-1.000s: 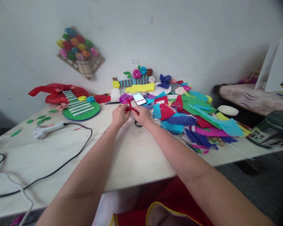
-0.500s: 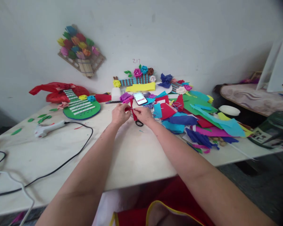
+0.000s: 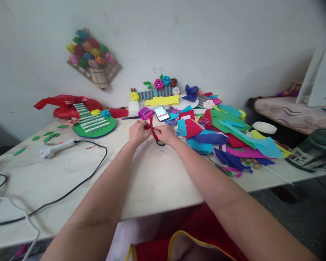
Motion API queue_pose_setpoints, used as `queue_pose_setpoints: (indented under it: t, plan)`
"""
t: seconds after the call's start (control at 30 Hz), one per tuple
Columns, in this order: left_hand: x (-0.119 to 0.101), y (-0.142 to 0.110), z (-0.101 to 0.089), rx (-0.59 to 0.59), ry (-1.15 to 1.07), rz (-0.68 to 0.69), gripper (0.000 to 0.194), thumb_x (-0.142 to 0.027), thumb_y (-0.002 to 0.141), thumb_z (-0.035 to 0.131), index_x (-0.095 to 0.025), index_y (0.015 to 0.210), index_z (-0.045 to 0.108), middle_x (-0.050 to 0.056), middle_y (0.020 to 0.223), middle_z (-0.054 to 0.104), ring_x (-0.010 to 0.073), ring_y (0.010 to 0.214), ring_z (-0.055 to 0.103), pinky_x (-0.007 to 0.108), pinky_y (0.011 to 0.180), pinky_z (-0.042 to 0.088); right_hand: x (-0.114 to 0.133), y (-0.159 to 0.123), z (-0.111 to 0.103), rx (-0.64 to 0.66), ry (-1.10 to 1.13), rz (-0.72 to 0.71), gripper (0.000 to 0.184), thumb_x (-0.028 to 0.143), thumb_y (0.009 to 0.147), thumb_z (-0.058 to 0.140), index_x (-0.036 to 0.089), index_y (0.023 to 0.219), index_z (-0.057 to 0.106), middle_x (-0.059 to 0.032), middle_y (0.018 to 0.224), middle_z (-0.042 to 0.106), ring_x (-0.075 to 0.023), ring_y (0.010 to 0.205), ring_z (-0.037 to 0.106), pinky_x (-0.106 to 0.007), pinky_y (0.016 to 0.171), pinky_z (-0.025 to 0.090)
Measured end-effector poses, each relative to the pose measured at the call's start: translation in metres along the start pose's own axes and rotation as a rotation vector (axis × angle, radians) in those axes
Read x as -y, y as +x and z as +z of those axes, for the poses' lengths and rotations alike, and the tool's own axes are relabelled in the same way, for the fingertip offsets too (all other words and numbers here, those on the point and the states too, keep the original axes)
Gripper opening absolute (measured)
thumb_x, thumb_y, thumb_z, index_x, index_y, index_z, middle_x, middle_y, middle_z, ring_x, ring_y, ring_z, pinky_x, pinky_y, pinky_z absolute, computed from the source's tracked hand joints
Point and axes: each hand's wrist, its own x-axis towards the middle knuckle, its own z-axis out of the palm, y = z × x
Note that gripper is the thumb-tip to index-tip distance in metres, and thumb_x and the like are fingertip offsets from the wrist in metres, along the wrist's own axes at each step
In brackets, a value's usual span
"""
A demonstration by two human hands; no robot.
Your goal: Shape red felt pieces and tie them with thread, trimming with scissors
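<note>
Between my two hands is a piece of folded red crepe paper (image 3: pixel 152 127), its strips sticking out up, down and to the left. My left hand (image 3: pixel 138 132) is closed in a pinch on its left side. From the right, the fingers of my right hand (image 3: pixel 165 133) pinch the same piece close to its middle. A black scissors handle (image 3: pixel 160 143) shows on the table just below, partly hidden by a red strip and my right hand. Behind my hands lies a lit phone (image 3: pixel 162 115).
A white glue gun (image 3: pixel 57 148) with a black cord lies to the left, near a green guitar-shaped craft (image 3: pixel 95 125). Heaped coloured paper (image 3: pixel 212 139) covers the right of the table (image 3: pixel 157 185). A large dark jar (image 3: pixel 315 150) stands at the right edge.
The red strips have shifted slightly between my fingers, and the lower one now covers more of the scissors handle. My hands have stayed in nearly the same place.
</note>
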Motion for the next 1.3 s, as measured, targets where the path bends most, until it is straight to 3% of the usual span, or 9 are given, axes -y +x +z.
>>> queue_pose_setpoints:
  t: [0.33,0.6,0.8,0.9,1.0,1.13,1.3]
  plan:
    - [-0.001,0.002,0.0,0.022,0.001,-0.035,0.018,-0.029,0.062,0.054,-0.023,0.075,0.064,0.005,0.079,0.063,0.0228,0.076,0.059,0.031,0.066,0.042,0.006,-0.002,-0.004,0.042,-0.099,-0.012,0.027,0.025,0.08,0.041,0.02,0.088,0.066,-0.0063,0.087,0.068,-0.0185,0.08,0.06,-0.027,0.063,0.033]
    - [-0.001,0.004,0.0,0.06,-0.119,-0.062,0.015,-0.027,0.061,0.054,-0.023,0.073,0.063,0.003,0.079,0.066,0.0225,0.079,0.06,0.03,0.068,0.042,0.004,0.0,-0.002,-0.023,-0.058,-0.023,0.025,0.023,0.08,0.041,0.019,0.09,0.064,-0.0056,0.091,0.067,-0.0185,0.086,0.058,-0.027,0.067,0.035]
    - [0.001,0.005,0.001,-0.058,-0.283,-0.281,0.037,-0.039,0.061,0.06,-0.022,0.094,0.059,0.003,0.081,0.067,0.0208,0.078,0.06,0.029,0.067,0.042,0.001,0.003,0.002,-0.071,-0.056,0.167,0.03,0.029,0.084,0.037,0.018,0.094,0.064,-0.0081,0.086,0.067,-0.0203,0.081,0.06,-0.028,0.068,0.037]
    - [0.001,0.005,0.0,-0.071,-0.239,-0.355,0.033,-0.05,0.062,0.057,-0.02,0.076,0.061,0.005,0.07,0.065,0.0217,0.072,0.06,0.029,0.064,0.041,-0.002,0.005,0.003,-0.101,-0.017,0.242,0.03,0.028,0.084,0.037,0.018,0.097,0.063,-0.0079,0.087,0.068,-0.0203,0.081,0.06,-0.028,0.068,0.037]
    - [-0.004,0.002,-0.001,-0.032,-0.207,-0.244,0.034,-0.053,0.066,0.052,-0.02,0.061,0.058,0.004,0.061,0.063,0.0209,0.068,0.06,0.029,0.062,0.041,-0.002,0.006,0.003,-0.127,0.003,0.264,0.03,0.028,0.084,0.037,0.018,0.097,0.063,-0.0078,0.087,0.068,-0.0201,0.081,0.06,-0.028,0.068,0.038]
    - [-0.016,-0.002,0.002,0.024,-0.261,-0.039,0.023,-0.043,0.067,0.056,-0.021,0.072,0.06,0.002,0.071,0.067,0.0188,0.07,0.061,0.027,0.064,0.043,-0.001,0.005,0.001,-0.153,0.009,0.273,0.029,0.027,0.085,0.037,0.017,0.095,0.063,-0.0083,0.085,0.068,-0.0203,0.081,0.06,-0.028,0.069,0.038]
    - [-0.027,-0.005,0.004,0.063,-0.278,0.023,0.025,-0.033,0.068,0.056,-0.021,0.09,0.058,0.004,0.081,0.068,0.0191,0.076,0.063,0.028,0.068,0.046,-0.002,0.005,0.001,-0.159,0.0,0.284,0.028,0.027,0.084,0.038,0.018,0.095,0.062,-0.0079,0.087,0.067,-0.0202,0.083,0.06,-0.027,0.069,0.038]
